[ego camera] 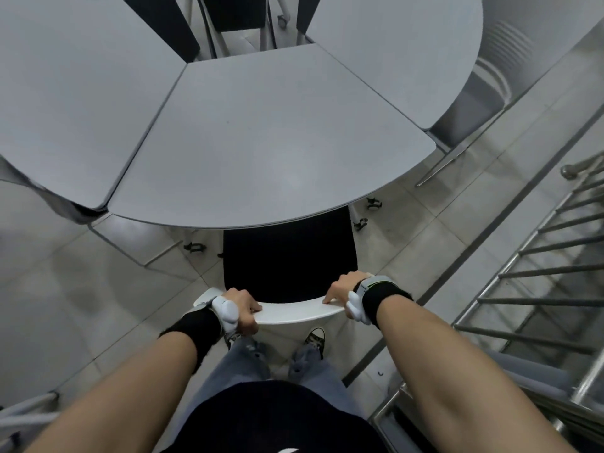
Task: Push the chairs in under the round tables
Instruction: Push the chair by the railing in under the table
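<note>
A chair with a black seat [289, 256] and a white backrest [294, 311] stands right in front of me, the front of its seat hidden under the edge of the grey round table [261, 142]. My left hand [245, 310] grips the left end of the backrest's top edge. My right hand [346, 287] holds the right end, fingers curled over it. The table is made of wedge-shaped segments joined together.
Another chair [470, 106] sits tucked at the table's right side, and dark chairs [235, 14] stand at the far side. A metal stair railing [539, 256] runs along the right. Table castors [372, 203] show on the tiled floor. My shoes are behind the chair.
</note>
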`<state>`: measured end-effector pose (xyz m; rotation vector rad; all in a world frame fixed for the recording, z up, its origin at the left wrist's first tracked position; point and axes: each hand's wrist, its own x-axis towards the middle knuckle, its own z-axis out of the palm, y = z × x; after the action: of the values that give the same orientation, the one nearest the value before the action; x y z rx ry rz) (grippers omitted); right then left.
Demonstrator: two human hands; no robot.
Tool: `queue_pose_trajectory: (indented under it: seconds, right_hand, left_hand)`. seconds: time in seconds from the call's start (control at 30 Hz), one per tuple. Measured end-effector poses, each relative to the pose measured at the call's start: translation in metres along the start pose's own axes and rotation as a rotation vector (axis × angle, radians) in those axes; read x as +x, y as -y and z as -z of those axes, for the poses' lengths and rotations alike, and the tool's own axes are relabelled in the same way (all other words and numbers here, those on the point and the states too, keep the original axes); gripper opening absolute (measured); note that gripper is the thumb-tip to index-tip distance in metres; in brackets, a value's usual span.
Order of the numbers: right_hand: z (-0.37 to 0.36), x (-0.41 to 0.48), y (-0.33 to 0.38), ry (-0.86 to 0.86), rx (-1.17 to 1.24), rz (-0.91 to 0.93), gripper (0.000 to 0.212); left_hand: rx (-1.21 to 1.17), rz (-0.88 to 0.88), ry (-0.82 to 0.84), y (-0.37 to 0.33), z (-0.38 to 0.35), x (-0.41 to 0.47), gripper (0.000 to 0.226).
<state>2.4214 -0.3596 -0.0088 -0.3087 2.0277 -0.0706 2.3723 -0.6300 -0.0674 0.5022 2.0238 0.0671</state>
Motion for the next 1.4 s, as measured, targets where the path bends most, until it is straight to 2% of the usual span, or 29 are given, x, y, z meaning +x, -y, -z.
queue_pose_trajectory:
  seconds: [0.1, 0.2, 0.5, 0.93, 1.1, 1.27, 1.4]
  right_hand:
    - [0.01, -0.001, -0.011, 0.012, 0.007, 0.001, 0.056]
    - [0.019, 0.002, -0.019, 0.023, 0.01, -0.017, 0.055]
    - [0.039, 0.021, -0.042, -0.017, 0.007, -0.032, 0.06]
    - [0.069, 0.061, -0.069, -0.071, 0.052, -0.086, 0.068]
    - [0.079, 0.064, -0.073, -0.13, 0.089, -0.086, 0.063]
    - [0.083, 0.069, -0.077, -0.161, 0.132, -0.068, 0.056]
    - [0.089, 0.072, -0.081, -0.167, 0.139, -0.047, 0.057]
  left_hand:
    - [-0.029, -0.038, -0.034, -0.006, 0.004, 0.005, 0.047]
    - [-0.088, -0.071, -0.093, -0.009, 0.008, 0.011, 0.057]
    - [-0.137, -0.058, -0.256, -0.014, 0.027, 0.021, 0.043]
    - [-0.14, -0.069, -0.34, -0.006, 0.07, 0.047, 0.039]
    - [-0.118, -0.078, -0.362, 0.001, 0.084, 0.057, 0.041]
    - [-0.035, -0.202, -0.538, 0.007, 0.09, 0.06, 0.027]
    - [-0.052, -0.206, -0.459, 0.01, 0.095, 0.066, 0.026]
